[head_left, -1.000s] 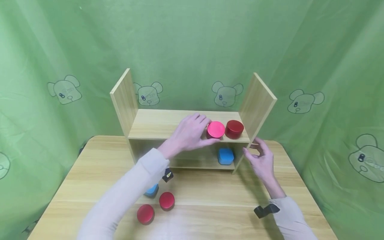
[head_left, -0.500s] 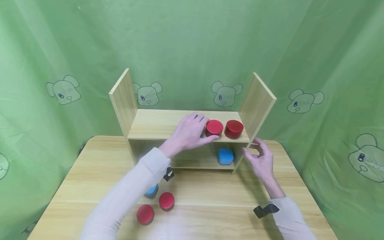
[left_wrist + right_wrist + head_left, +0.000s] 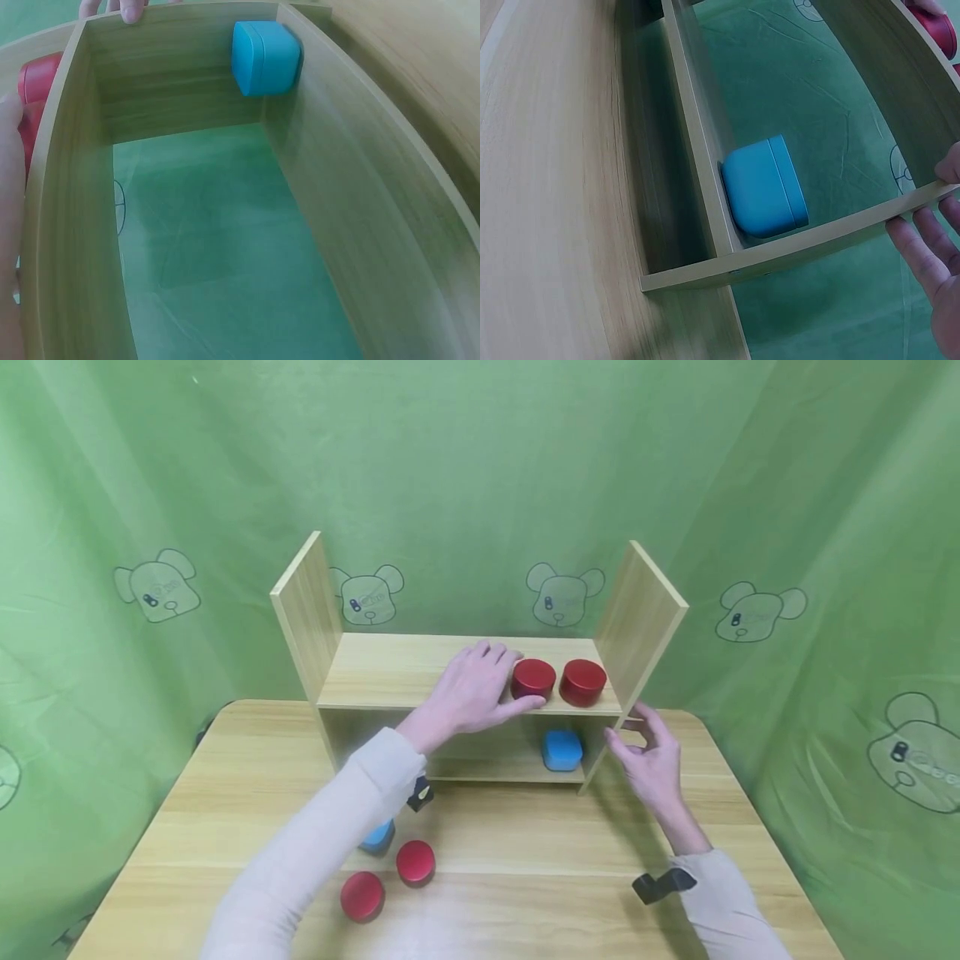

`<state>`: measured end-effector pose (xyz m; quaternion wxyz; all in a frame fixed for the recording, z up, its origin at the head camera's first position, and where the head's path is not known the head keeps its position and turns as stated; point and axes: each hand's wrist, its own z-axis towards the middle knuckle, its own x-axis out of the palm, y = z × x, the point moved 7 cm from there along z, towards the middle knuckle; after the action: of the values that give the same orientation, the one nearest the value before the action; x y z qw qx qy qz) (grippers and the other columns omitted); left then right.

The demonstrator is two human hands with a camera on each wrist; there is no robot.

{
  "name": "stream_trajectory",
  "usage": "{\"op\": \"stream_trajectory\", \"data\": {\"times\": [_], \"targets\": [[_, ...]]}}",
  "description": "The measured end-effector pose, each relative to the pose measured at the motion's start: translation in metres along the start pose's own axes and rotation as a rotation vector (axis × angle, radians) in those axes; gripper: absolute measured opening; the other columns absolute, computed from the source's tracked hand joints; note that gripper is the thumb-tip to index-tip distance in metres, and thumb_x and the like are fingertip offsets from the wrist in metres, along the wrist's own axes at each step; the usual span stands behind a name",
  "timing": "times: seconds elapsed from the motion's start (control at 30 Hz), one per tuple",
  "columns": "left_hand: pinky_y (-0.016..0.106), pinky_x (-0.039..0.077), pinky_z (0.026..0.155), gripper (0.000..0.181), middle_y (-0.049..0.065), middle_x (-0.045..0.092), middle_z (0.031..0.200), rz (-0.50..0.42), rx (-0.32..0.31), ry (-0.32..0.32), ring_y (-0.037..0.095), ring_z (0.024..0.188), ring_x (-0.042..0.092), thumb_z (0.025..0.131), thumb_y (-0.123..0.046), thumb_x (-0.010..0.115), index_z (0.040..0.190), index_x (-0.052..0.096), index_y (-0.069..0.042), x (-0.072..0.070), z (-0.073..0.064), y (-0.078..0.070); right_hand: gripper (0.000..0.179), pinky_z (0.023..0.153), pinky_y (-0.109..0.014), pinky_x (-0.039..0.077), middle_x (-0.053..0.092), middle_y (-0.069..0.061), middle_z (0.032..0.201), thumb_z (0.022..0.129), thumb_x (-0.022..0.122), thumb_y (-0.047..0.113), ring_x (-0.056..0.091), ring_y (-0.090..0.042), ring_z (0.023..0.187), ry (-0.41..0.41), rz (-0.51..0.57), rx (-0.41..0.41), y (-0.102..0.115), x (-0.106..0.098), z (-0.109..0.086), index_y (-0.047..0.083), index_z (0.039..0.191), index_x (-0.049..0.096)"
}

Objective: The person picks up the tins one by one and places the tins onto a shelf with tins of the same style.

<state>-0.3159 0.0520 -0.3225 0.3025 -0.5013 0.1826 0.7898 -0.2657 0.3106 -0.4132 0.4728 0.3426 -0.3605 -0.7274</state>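
A round red tin [image 3: 533, 680] sits flat on the upper board of a wooden desktop shelf [image 3: 397, 670]. My left hand [image 3: 474, 689] holds that tin from its left, thumb in front and fingers behind. Just right of it is another round red tin [image 3: 582, 682], apart from my fingers. My right hand [image 3: 654, 764] grips the edge of the shelf's right side panel; in the right wrist view its thumb and fingers [image 3: 922, 255] lie on opposite faces of the board. A blue rounded-square tin [image 3: 562, 750] stands in the lower compartment at the right, also plain in the left wrist view.
Two round red tins [image 3: 363, 897] and a partly covered blue tin [image 3: 378, 837] lie on the wooden table [image 3: 525, 893] near my left forearm. Tall side panels [image 3: 647, 618] rise at both shelf ends. A green curtain [image 3: 465, 485] hangs behind.
The red tin in my left hand has gone from tilted toward the camera to flat on the upper board, slightly left. My right hand stays at the side panel.
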Motion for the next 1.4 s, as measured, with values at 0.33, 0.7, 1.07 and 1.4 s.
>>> {"op": "stream_trajectory", "data": {"times": [0.33,0.7,1.07,1.4], "targets": [[0.041,0.053,0.112,0.083,0.009,0.068,0.138,-0.059,0.019,-0.015,0.026,0.129,0.062,0.095,-0.071,0.059,0.148,0.055,-0.008,-0.011,-0.022,0.007,0.052,0.067,-0.012,0.060,0.067,0.017,0.109,0.086,0.071,-0.019,0.067,0.004,0.095,0.004,0.003,0.012,0.001,-0.001,0.000,-0.010,0.136,0.059],[0.040,0.056,0.106,0.080,0.009,0.071,0.129,-0.015,0.097,-0.086,0.025,0.118,0.065,0.092,-0.068,0.066,0.142,0.061,-0.006,-0.027,-0.062,0.019,0.052,0.067,-0.013,0.061,0.067,0.018,0.109,0.086,0.070,-0.019,0.067,0.004,0.095,0.005,0.006,0.012,0.000,-0.001,0.000,-0.010,0.136,0.060],[0.038,0.060,0.098,0.074,0.008,0.073,0.121,0.026,0.209,-0.180,0.025,0.110,0.067,0.088,-0.063,0.073,0.134,0.065,-0.005,-0.043,-0.106,0.021,0.052,0.068,-0.013,0.061,0.066,0.017,0.109,0.085,0.069,-0.020,0.067,0.003,0.095,0.011,0.009,-0.001,0.000,0.000,0.000,-0.011,0.136,0.059],[0.037,0.063,0.089,0.069,0.006,0.075,0.115,0.016,0.302,-0.252,0.023,0.104,0.070,0.086,-0.060,0.077,0.128,0.069,-0.006,-0.055,-0.136,0.021,0.053,0.067,-0.013,0.061,0.066,0.018,0.109,0.085,0.070,-0.020,0.067,0.003,0.095,0.007,0.007,0.002,0.000,0.000,0.000,-0.010,0.136,0.059]]}}
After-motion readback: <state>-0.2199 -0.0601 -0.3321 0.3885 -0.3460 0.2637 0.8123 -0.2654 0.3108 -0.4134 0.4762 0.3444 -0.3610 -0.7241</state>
